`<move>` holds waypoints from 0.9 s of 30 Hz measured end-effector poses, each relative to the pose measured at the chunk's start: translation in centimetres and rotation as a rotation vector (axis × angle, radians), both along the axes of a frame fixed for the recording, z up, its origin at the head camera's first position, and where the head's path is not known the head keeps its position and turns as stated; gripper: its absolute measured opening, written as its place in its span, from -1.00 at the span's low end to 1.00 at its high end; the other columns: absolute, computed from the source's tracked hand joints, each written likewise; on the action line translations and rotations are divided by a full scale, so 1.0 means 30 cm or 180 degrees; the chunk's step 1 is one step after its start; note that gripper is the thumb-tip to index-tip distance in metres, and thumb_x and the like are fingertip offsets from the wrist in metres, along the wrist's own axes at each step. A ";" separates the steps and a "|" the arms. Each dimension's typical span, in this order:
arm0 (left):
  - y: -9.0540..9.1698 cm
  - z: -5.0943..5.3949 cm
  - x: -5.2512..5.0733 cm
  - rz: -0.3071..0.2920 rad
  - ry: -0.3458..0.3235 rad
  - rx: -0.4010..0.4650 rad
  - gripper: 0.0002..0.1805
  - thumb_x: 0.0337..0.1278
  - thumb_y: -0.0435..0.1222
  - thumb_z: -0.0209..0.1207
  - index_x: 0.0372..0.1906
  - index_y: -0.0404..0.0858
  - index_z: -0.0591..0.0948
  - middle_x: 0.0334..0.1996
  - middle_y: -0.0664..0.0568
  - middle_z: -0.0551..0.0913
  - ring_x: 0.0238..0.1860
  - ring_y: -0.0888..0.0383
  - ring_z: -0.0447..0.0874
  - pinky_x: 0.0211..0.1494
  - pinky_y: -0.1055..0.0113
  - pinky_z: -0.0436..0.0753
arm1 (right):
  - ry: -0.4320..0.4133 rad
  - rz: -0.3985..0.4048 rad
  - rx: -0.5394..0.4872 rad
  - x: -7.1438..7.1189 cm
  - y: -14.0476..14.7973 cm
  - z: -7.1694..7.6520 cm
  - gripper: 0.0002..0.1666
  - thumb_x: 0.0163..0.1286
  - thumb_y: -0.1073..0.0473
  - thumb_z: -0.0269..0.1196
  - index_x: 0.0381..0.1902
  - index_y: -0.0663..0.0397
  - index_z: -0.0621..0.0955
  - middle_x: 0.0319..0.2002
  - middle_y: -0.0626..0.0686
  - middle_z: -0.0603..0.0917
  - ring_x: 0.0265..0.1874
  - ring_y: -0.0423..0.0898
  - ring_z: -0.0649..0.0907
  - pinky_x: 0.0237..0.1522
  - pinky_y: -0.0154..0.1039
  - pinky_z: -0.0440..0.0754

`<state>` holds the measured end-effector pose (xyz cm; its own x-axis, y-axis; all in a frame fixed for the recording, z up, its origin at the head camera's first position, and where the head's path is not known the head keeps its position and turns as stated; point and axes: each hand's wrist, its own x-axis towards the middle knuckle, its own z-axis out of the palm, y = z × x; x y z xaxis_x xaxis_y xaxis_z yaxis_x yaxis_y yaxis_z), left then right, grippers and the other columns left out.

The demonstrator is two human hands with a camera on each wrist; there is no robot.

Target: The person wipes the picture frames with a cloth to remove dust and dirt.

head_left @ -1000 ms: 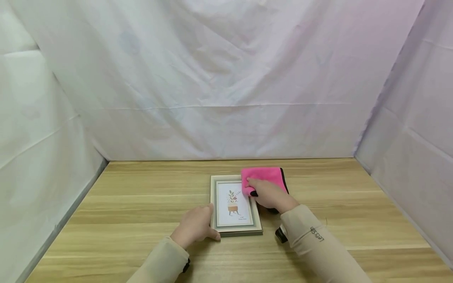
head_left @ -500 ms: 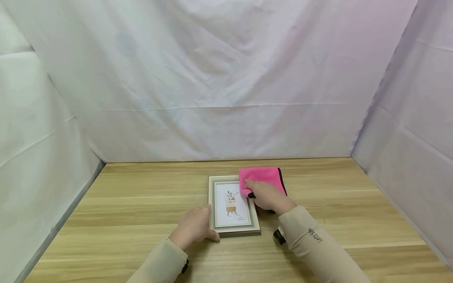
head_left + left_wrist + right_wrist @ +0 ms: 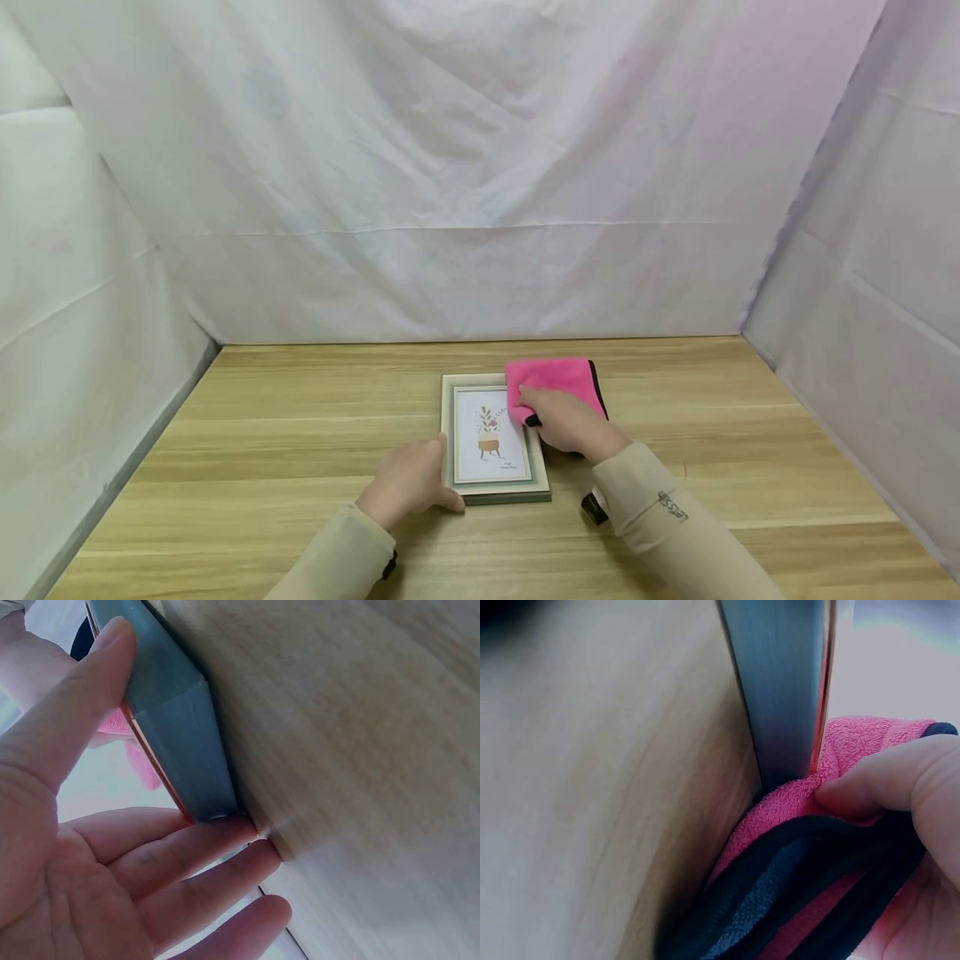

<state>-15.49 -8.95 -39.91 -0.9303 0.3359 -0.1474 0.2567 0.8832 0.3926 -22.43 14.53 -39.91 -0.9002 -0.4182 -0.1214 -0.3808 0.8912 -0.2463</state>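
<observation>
A picture frame [image 3: 541, 467] with a pale border and a print of a potted plant lies flat on the wooden table. My left hand [image 3: 411, 477] holds its near left corner, thumb along the near edge and fingers at the left side. In the left wrist view, the thumb [image 3: 90, 686] and fingers [image 3: 191, 859] span the frame's grey sides. A folded pink cloth [image 3: 555, 375] with black trim covers the frame's far right corner. My right hand [image 3: 566, 418] grips this cloth and presses it there. In the right wrist view, the cloth [image 3: 772, 817] wraps against the frame's side.
The wooden table [image 3: 300, 417] extends on both sides of the frame. White cloth hangings [image 3: 450, 283] enclose it at the back, left and right. A black object [image 3: 595, 508] shows by the right wrist.
The head view has shifted slightly. My right hand and the pink cloth have slid a very little toward me over the frame's corner. My left hand keeps its place on the frame.
</observation>
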 end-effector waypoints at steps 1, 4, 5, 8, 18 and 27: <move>0.000 0.000 -0.001 0.0001 0.0005 -0.0005 -0.37 -0.54 0.02 0.53 -0.36 -0.25 0.46 -0.62 0.08 0.42 -0.57 0.15 0.35 -0.53 0.30 0.35 | -0.0003 0.0001 -0.0010 0.002 0.001 0.000 -0.39 0.40 0.12 0.13 0.37 0.07 0.31 0.27 0.15 0.47 0.29 0.07 0.42 0.31 -0.01 0.32; 0.002 -0.002 -0.003 -0.0005 0.0036 -0.0016 -0.36 -0.54 0.03 0.53 -0.37 -0.24 0.45 -0.62 0.08 0.42 -0.56 0.15 0.36 -0.53 0.29 0.35 | -0.0013 0.0023 -0.0017 0.006 0.005 0.001 -0.41 0.39 0.14 0.13 0.36 0.06 0.33 0.30 0.12 0.44 0.31 0.06 0.40 0.33 -0.02 0.30; 0.002 -0.002 -0.004 -0.0006 0.0047 -0.0022 -0.36 -0.55 0.03 0.53 -0.36 -0.24 0.46 -0.62 0.08 0.42 -0.56 0.15 0.36 -0.53 0.28 0.35 | -0.0016 0.0036 -0.0024 0.008 0.006 0.001 -0.42 0.39 0.15 0.13 0.35 0.05 0.35 0.30 0.10 0.43 0.31 0.05 0.40 0.33 -0.03 0.30; 0.004 -0.004 -0.006 -0.0002 0.0073 -0.0022 -0.36 -0.55 0.04 0.53 -0.37 -0.24 0.45 -0.61 0.08 0.43 -0.55 0.14 0.37 -0.51 0.26 0.36 | -0.0039 0.0049 -0.0017 0.015 0.010 0.002 -0.45 0.38 0.17 0.14 0.33 0.03 0.38 0.32 0.07 0.41 0.32 0.03 0.39 0.33 -0.03 0.30; 0.014 -0.001 -0.011 0.0025 0.0079 -0.0042 -0.36 -0.58 0.04 0.54 -0.38 -0.23 0.46 -0.61 0.08 0.43 -0.54 0.14 0.38 -0.52 0.24 0.37 | 0.0004 0.0060 0.0020 0.046 0.026 -0.002 -0.41 0.37 0.16 0.14 0.35 0.00 0.34 0.30 0.03 0.44 0.30 -0.01 0.41 0.31 -0.06 0.33; 0.017 0.000 -0.014 0.0021 0.0077 -0.0006 -0.37 -0.58 0.03 0.55 -0.40 -0.23 0.45 -0.61 0.08 0.43 -0.54 0.14 0.38 -0.52 0.24 0.37 | 0.0061 0.0157 -0.0005 0.077 0.035 -0.001 -0.45 0.34 0.14 0.18 0.29 0.02 0.43 0.33 0.03 0.41 0.31 -0.01 0.40 0.30 -0.05 0.35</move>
<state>-15.90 -8.44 -39.89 -0.9358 0.3295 -0.1255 0.2603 0.8856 0.3846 -20.13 15.58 -39.94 -0.8806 -0.4624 -0.1036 -0.4290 0.8709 -0.2399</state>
